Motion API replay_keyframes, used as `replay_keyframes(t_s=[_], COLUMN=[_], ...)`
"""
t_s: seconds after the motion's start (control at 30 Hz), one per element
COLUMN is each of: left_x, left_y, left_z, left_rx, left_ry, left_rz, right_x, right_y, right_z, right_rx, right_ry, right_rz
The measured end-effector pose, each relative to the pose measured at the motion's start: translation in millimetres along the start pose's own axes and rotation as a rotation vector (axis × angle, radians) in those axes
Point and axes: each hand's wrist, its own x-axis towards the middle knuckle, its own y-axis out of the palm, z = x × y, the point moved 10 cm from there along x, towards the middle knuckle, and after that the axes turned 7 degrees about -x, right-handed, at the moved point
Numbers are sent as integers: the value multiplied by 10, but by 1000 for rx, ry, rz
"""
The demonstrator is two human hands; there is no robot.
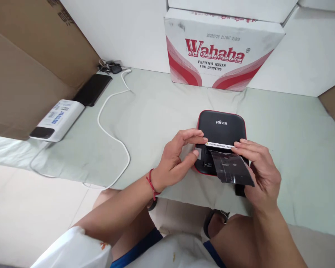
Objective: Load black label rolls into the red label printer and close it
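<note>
A black device with a red edge (pixel 222 128) lies on the pale green cloth, a white warning strip (pixel 220 145) across its middle. Below the strip, a dark glossy film piece (pixel 231 168) hangs over the device's near edge. My left hand (pixel 178 158) touches the left side of the device, fingers bent and apart, the thumb near a grey patch. My right hand (pixel 261 171) rests at the right side, its fingertips on the right end of the strip; its thumb is mostly hidden behind the film.
A white Wahaha box (pixel 217 52) stands behind the device. At the left are a white power bank (pixel 58 119), a black phone (pixel 93 89), keys (pixel 110 67) and a white cable (pixel 100 111). A brown carton (pixel 36 67) borders the left side.
</note>
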Motion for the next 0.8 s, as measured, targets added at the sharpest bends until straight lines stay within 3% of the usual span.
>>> replay_keyframes(t_s=[0.2, 0.33, 0.43, 0.7, 0.8], left_x=[-39, -111, -166, -182, -180], left_y=[-74, 41, 115, 132, 177], left_z=[373, 681, 784, 770, 794], left_rx=[-162, -406, -546, -510, -531], left_ry=[-236, -455, -549, -519, -499], left_rz=[-65, 4, 27, 30, 27], right_x=[-75, -119, -106, -6, 59], right_y=[-42, -131, -123, -55, -38], right_z=[183, 359, 441, 470, 397], right_rx=[-101, -323, -293, -245, -186], right_ry=[-86, -92, -98, -96, 12], right_rz=[-44, -116, -96, -21, -19])
